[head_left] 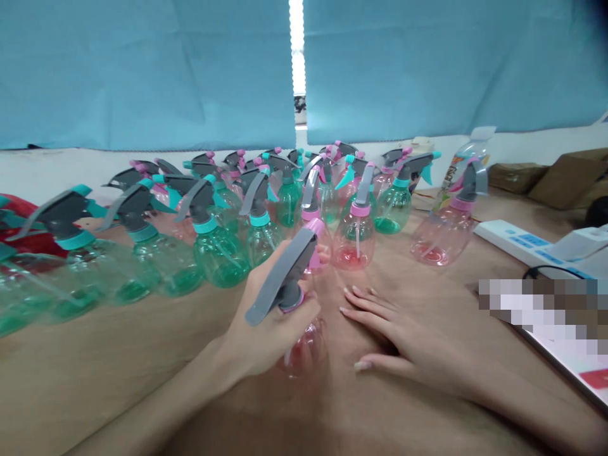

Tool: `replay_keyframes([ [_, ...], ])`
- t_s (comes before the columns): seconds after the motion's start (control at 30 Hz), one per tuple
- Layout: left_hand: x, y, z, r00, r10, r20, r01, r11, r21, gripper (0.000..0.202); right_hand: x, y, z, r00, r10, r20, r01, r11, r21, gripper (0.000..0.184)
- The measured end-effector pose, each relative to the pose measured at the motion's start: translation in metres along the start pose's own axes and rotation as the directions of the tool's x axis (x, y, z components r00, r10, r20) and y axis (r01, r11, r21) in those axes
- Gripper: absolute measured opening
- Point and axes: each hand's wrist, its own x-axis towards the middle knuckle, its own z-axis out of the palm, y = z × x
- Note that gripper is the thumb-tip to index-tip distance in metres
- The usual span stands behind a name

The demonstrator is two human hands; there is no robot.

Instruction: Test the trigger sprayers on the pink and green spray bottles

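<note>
My left hand [266,329] is wrapped round the neck of a pink spray bottle [306,348], whose grey and pink trigger head points away from me. Its clear pink body shows below my fingers. To the right, my right hand [394,335] lies on the brown table [361,418] with its fingers apart, holding nothing. Just beyond the hands stand another pink spray bottle [354,244] and a green spray bottle [221,253]. Both are upright, with a little coloured base showing through. Part of the held bottle is hidden behind my left hand.
Several green and pink spray bottles stand in rows at the back and left. At right are a pink spray bottle [444,234], a clear drink bottle [463,168], a white power strip [517,244] and brown boxes [570,177]. A blue curtain [142,69] hangs behind.
</note>
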Motion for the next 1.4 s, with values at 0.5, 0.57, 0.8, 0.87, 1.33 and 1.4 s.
replay_keyframes([
  [0.5, -0.0016, -0.001, 0.0028, 0.999, 0.012, -0.042, -0.013, 1.0, -0.018, 0.03, -0.0008, 0.0069, 0.0025, 0.999, -0.033, -0.023, 0.033, 0.999, 0.003, 0.073],
  [0.57, -0.002, -0.0002, 0.0023, 0.999, 0.006, -0.032, -0.007, 1.0, -0.02, 0.031, -0.0008, 0.0065, 0.0022, 0.999, -0.026, -0.018, 0.026, 1.0, -0.004, 0.073],
  [0.8, -0.0017, 0.0005, 0.0022, 1.0, -0.021, -0.019, 0.021, 0.999, -0.031, 0.033, -0.002, 0.0065, 0.0038, 0.999, -0.028, -0.03, 0.027, 1.0, -0.007, 0.073],
  [0.87, -0.0016, 0.001, 0.0023, 1.0, -0.022, -0.015, 0.022, 0.999, -0.032, 0.034, -0.0023, 0.0068, 0.0043, 0.999, -0.027, -0.033, 0.027, 1.0, -0.005, 0.073],
  [1.33, -0.0018, -0.0021, 0.0028, 1.0, 0.021, -0.013, -0.021, 1.0, -0.02, 0.031, -0.0014, 0.0074, 0.0041, 1.0, -0.022, -0.014, 0.021, 0.999, -0.031, 0.074],
  [1.4, -0.0019, -0.002, 0.0028, 1.0, 0.019, -0.011, -0.019, 0.999, -0.027, 0.033, -0.0015, 0.0066, 0.0035, 1.0, -0.023, -0.018, 0.023, 0.999, -0.036, 0.074],
])
